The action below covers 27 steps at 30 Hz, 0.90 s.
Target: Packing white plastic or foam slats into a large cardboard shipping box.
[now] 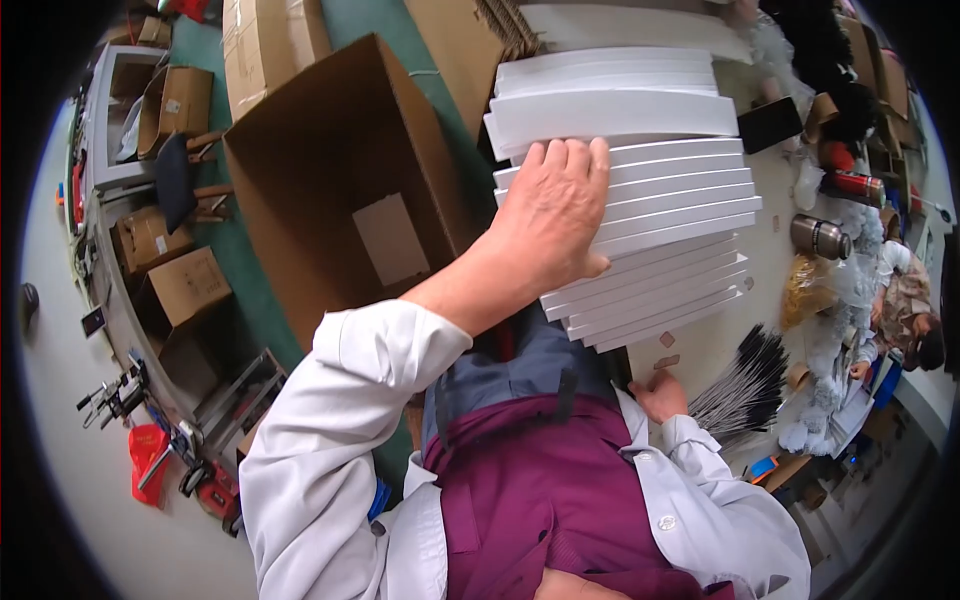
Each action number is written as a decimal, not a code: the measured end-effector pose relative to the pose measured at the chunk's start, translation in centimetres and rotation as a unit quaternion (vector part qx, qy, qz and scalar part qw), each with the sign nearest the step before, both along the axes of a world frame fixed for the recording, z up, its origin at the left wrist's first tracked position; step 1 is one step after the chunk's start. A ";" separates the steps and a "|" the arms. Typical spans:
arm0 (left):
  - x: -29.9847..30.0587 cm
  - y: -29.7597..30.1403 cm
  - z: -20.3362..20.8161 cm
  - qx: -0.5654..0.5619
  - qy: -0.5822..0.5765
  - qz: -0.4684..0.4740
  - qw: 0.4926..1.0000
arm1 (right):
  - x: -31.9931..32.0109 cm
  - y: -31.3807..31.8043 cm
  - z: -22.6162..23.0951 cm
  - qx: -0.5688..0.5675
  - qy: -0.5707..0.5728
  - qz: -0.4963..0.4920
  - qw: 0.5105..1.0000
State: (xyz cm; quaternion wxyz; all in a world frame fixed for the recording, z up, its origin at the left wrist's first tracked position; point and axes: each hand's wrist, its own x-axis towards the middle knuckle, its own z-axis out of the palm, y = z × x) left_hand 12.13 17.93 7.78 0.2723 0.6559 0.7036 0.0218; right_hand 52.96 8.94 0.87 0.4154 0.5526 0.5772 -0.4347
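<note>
White boxes, brown carton, maroon garment (and green, the floor).

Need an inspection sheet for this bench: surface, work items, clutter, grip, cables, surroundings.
Surface: pale tabletop, partly covered.
Work items: white flat boxes packed in rows; open carton to their left, a pale rectangular piece inside.
Clutter: metallic bottle, black flat object, bundle of thin black-and-white strands.
Grip: left hand holds a group of boxes between thumb and fingers; right hand by the table edge, nothing seen in it.
Cables: nothing seen for certain.
Surroundings: green floor, dark-seated stool, another person at far right.
</note>
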 end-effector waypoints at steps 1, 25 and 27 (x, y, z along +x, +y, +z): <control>0.1 -0.7 0.1 0.002 -0.003 0.003 1.000 | 0.1 -0.1 0.1 -0.034 -0.008 0.005 0.999; -11.2 -3.8 -1.1 -0.194 -0.147 0.378 0.893 | -15.1 5.5 3.5 0.136 0.360 -0.287 0.877; -10.7 -4.6 0.0 -0.060 -0.013 0.228 0.972 | -16.2 6.0 2.9 0.085 0.367 -0.322 0.868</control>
